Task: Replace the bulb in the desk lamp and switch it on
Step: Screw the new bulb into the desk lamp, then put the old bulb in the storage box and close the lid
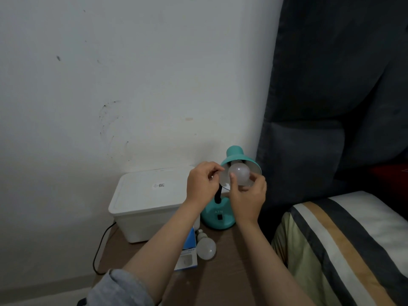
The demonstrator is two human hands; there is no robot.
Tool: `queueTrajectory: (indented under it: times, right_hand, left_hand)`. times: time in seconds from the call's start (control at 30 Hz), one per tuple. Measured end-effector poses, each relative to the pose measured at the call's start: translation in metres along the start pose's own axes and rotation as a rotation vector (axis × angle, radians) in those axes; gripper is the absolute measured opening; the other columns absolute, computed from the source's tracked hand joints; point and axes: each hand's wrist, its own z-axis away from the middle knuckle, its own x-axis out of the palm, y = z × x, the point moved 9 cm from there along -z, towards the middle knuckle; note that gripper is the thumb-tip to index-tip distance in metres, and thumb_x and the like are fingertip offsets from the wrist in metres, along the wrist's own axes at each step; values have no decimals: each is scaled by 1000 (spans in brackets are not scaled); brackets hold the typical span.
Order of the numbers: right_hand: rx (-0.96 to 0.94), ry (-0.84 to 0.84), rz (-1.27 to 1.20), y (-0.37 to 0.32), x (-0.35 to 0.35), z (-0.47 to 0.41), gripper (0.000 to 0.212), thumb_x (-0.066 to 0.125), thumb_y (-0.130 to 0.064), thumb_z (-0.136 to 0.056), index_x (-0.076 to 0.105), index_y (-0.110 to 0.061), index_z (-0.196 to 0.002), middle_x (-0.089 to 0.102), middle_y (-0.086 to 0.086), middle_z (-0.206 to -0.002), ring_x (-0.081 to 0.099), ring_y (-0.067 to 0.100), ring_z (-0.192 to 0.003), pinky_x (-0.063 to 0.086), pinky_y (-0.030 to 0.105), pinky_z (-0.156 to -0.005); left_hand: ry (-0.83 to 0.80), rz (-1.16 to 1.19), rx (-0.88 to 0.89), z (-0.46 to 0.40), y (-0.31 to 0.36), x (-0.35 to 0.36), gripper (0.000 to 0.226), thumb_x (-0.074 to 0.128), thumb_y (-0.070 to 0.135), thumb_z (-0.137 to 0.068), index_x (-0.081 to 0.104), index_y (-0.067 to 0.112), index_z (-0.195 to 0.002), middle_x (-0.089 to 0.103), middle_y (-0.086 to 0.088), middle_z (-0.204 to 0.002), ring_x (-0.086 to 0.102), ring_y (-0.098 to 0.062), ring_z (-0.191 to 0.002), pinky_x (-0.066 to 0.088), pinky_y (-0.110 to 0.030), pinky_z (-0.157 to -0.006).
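Your grey sleeve (119,288) sits nearest. Left hand (202,184) pinches the lamp shade (240,161) rim; right hand (248,195) fingers (233,180) cup the bulb (240,173) in the shade. The glass looks light and fragile: grip around its widest part, gently.

The desk lamp (220,215) is turquoise, with a black neck and a black switch on its base. The bulb (240,173) in its shade is frosted white, and so is the spare bulb (206,249) at 7 o'clock from the lamp base. The storage box (145,204) is white. The carton (187,255) is blue and white. The desk (220,279) is brown. The pillow (344,246) has black, white, tan and pale green stripes. The sleeve (119,290) is grey.
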Motion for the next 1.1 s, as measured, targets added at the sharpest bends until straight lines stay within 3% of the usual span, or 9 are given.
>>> queueTrajectory:
  times: [0.07, 0.17, 0.33, 0.53, 0.67, 0.8, 0.9, 1.0, 1.1]
  right_hand:
    - [-75, -10, -12, -6, 1, 3, 53, 76, -21, -77, 52, -4, -121, 49, 10, -113, 51, 8, -89, 48, 10, -71]
    - [-142, -56, 18, -7, 8, 7, 52, 76, -11, -77, 55, -9, -125, 50, 15, -112, 52, 10, -88, 41, -1, -71]
    - [-53, -53, 56, -3, 7, 5, 48, 74, -21, -79, 55, -8, -121, 55, 16, -111, 59, 24, -94, 42, 17, -75]
    - [-121, -75, 50, -6, 8, 6, 53, 75, -13, -77, 54, -9, -126, 50, 16, -114, 53, 15, -96, 38, -3, -73]
    - [-74, -71, 68, -2, 9, 4, 50, 74, -17, -80, 55, -11, -125, 52, 15, -113, 53, 12, -88, 38, 1, -68]
    - [-10, -85, 72, 0, 8, 4, 50, 74, -23, -80, 54, -13, -124, 53, 13, -113, 56, 21, -96, 41, 24, -75]
    - [-28, -113, 100, -5, 7, 1, 50, 74, -24, -79, 54, -14, -124, 53, 13, -110, 58, 17, -88, 40, 18, -72]
    - [-65, -125, 101, -14, 2, 1, 49, 73, -15, -80, 55, -9, -125, 51, 16, -112, 48, -5, -68, 36, -2, -63]
    - [-179, -81, 58, -25, -6, 9, 47, 71, -4, -79, 55, -2, -123, 47, 19, -114, 46, -9, -77, 37, -4, -70]
  left_hand:
    - [-2, 7, -12, 1, -1, 1, 22, 61, 2, -80, 71, 21, -83, 69, -2, -82, 66, -18, -74, 57, -42, -72]
    - [-2, 3, -12, 1, -1, 0, 21, 61, 2, -80, 71, 20, -83, 69, -2, -83, 66, -18, -74, 57, -42, -72]
    - [-3, -15, -11, 0, 0, -1, 23, 61, 1, -79, 71, 21, -83, 69, -2, -82, 66, -19, -74, 56, -42, -71]
    - [-2, -20, -7, 1, 0, -1, 23, 60, 1, -79, 71, 21, -83, 69, -1, -82, 65, -19, -73, 57, -43, -71]
    - [-1, -28, -3, 0, 2, -1, 24, 60, 1, -79, 71, 22, -83, 69, -2, -81, 65, -19, -72, 56, -43, -71]
    - [3, -26, -9, 1, 2, -1, 24, 59, 3, -79, 71, 23, -82, 69, -3, -80, 65, -20, -72, 56, -44, -70]
    - [-2, -22, -16, 0, 3, -3, 24, 59, 1, -79, 71, 21, -82, 69, -3, -81, 66, -20, -73, 57, -43, -71]
    - [-76, 5, -52, -1, 9, -3, 24, 57, -1, -81, 71, 17, -88, 71, -1, -89, 68, -18, -82, 57, -32, -79]
    - [-178, 49, -99, 6, 12, -9, 23, 60, 5, -85, 68, 18, -101, 68, 3, -101, 65, -14, -101, 47, -8, -81]
